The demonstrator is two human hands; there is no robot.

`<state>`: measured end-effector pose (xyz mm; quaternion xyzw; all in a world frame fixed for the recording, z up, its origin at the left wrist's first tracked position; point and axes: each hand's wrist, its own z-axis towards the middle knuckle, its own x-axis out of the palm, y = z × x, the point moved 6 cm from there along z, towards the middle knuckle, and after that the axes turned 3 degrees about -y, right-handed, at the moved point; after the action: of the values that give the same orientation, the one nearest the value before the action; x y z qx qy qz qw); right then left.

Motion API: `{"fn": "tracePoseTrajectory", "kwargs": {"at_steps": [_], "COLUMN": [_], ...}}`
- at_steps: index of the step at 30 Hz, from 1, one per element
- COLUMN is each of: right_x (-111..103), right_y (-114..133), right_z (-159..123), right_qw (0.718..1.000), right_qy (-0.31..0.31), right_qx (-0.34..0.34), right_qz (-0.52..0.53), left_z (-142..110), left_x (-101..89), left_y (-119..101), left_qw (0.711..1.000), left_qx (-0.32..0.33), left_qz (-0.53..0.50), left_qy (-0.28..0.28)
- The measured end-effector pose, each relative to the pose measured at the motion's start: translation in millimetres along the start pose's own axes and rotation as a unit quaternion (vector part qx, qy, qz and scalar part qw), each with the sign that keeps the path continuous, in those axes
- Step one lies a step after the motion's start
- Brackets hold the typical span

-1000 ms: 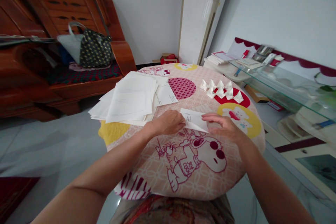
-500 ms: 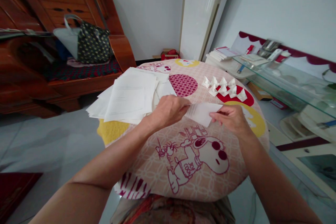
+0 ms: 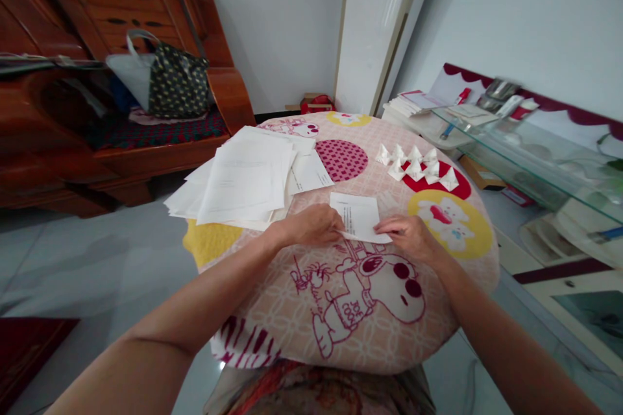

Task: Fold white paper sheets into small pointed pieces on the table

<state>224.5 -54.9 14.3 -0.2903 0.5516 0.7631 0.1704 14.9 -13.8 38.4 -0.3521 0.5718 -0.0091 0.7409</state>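
A small sheet of white paper [image 3: 360, 214] with lines of print lies on the patterned tablecloth [image 3: 292, 311] in front of me. My left hand [image 3: 318, 224] grips its lower left corner, fingers closed. At the lower right edge, my right hand [image 3: 406, 233] has the paper pinched between thumb and fingers. Left of my hands spreads a loose pile of larger white sheets [image 3: 248, 175], some printed. Several small folded paper pieces with pointed tops [image 3: 415, 170] stand in two rows toward the back right of the table.
A glass-topped stand [image 3: 525, 155] with a metal container and papers is to the right of the table. On the left, a wooden bench [image 3: 233, 100] holds a dark patterned bag [image 3: 178, 81]. A tall white appliance [image 3: 368, 39] stands behind.
Both hands have come down toward me with the small paper, which was held up at a tilt and now rests flatter with its print showing. The sheets and folded pieces have stayed put.
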Motion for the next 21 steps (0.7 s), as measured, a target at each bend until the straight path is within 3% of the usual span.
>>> {"fn": "tracePoseTrajectory", "kwargs": {"at_steps": [2,5,9,12,15,21], "right_x": [1.2,3.6,10.7,13.8,13.9,13.6], "right_y": [-6.0,-13.7,-23.7,-24.0,-22.6,-22.0], "right_z": [3.5,15.4,29.4,36.4,40.2,39.6], "right_qw": [0.998,0.987,0.959,0.952,0.952,0.937], "right_qy": [0.019,0.035,0.021,0.011,0.001,-0.01], "right_qx": [0.059,0.156,0.283,0.305,0.293,0.308], "right_qz": [-0.006,-0.005,0.014,-0.029,-0.082,-0.167], "left_z": [4.3,13.3,19.9,16.9,9.7,8.6], "left_x": [4.9,2.9,8.8,12.4,10.2,3.7], "left_y": [11.7,39.4,69.9,76.9,75.6,68.4], "left_qw": [0.999,0.986,0.938,0.901,0.89,0.921], "left_qx": [-0.025,-0.122,-0.244,-0.296,-0.333,-0.32], "left_qz": [-0.043,-0.116,-0.242,-0.296,-0.262,-0.082], "left_qy": [0.018,-0.006,-0.055,-0.116,-0.168,-0.208]}}
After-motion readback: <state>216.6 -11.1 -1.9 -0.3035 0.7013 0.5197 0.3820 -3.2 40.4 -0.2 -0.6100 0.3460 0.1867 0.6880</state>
